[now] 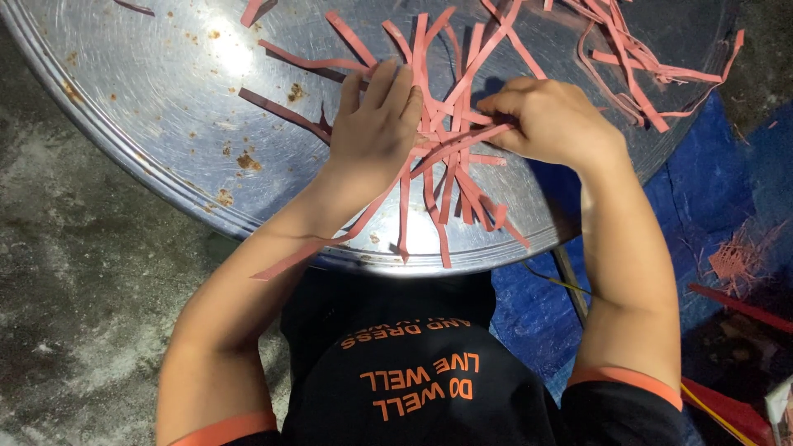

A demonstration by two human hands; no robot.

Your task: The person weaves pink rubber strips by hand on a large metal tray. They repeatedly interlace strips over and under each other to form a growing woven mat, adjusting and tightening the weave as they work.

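Observation:
A bundle of crossed pink strips [450,177] lies woven together on a large round metal tray [173,107]. My left hand [376,124] presses flat on the left side of the weave, fingers together. My right hand [545,116] pinches strips at the right side of the weave, fingers curled around them. Loose ends of the strips fan out toward me over the tray's near rim.
A heap of loose pink strips [636,58] lies at the tray's far right. Rust-coloured specks dot the tray. A blue tarp [702,190] is spread under the right side, with a small woven pink piece [735,260] on it. Grey concrete floor [74,272] lies left.

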